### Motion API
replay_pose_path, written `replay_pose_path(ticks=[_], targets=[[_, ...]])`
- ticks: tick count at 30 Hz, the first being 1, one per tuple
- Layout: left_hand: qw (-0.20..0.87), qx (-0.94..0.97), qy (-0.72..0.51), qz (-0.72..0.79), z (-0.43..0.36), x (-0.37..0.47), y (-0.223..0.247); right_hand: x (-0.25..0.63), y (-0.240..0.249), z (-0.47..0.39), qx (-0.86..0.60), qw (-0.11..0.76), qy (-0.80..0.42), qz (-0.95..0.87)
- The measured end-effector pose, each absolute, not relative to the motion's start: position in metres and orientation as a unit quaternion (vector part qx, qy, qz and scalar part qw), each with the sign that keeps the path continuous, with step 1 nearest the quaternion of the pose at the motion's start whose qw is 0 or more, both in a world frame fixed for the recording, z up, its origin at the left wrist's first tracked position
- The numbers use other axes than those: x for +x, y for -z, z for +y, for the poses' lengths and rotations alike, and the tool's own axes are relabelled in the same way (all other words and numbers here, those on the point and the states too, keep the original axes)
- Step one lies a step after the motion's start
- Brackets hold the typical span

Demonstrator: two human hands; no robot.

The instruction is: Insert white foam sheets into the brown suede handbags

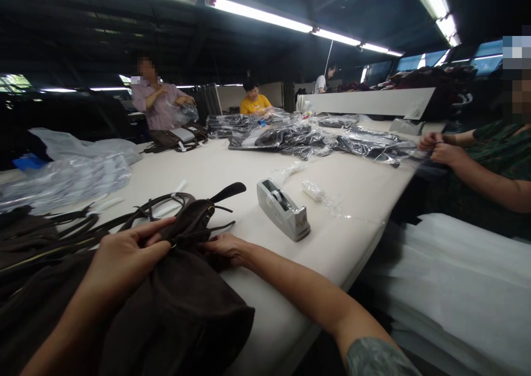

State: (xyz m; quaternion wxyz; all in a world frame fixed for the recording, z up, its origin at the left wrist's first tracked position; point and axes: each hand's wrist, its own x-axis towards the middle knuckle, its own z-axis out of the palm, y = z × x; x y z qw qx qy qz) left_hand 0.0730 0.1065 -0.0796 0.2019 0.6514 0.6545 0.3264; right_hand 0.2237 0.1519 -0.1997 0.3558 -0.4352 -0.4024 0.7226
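Observation:
A dark brown fabric bag [194, 293] with straps lies at the near edge of the table, in front of me. My left hand [135, 249] pinches its upper part, thumb and fingers closed on the cloth. On the bag's far right side my right hand [226, 249] grips the fabric by a thin strap; its fingertips are partly hidden by the bag. A dark tab [228, 191] sticks out from the top of the bag. More brown bags [25, 238] with handles lie to the left. A grey tape dispenser [282, 209] stands just beyond my right hand.
Bags in clear plastic [274, 136] are heaped across the white table [199, 168]. Clear plastic sheets [70, 171] lie at left, crumpled plastic [319, 193] past the dispenser. White sheets [456, 287] are stacked at lower right. A person's hands [446, 149] work at right; other people stand behind.

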Motion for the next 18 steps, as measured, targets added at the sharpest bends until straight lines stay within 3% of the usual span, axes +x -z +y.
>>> replay_pose_path(ticks=[4,8,11,15,18], targets=[[0.196,0.678,-0.29,0.647,0.1,0.076,0.076,0.228,0.198,0.15,-0.442,0.38,-0.602,-0.545],[0.175,0.688,-0.279,0.647,0.102,0.077,0.082,0.234,0.191,0.142,-0.569,0.274,-0.371,-0.681],[0.158,0.688,-0.276,0.652,0.107,0.075,0.086,0.237,0.188,0.134,-0.603,0.252,-0.302,-0.694],[0.135,0.679,-0.271,0.669,0.109,0.077,0.086,0.244,0.188,0.13,-0.652,0.352,-0.274,-0.613],[0.141,0.679,-0.268,0.668,0.105,0.086,0.086,0.252,0.19,0.13,-0.641,0.499,-0.365,-0.455]])
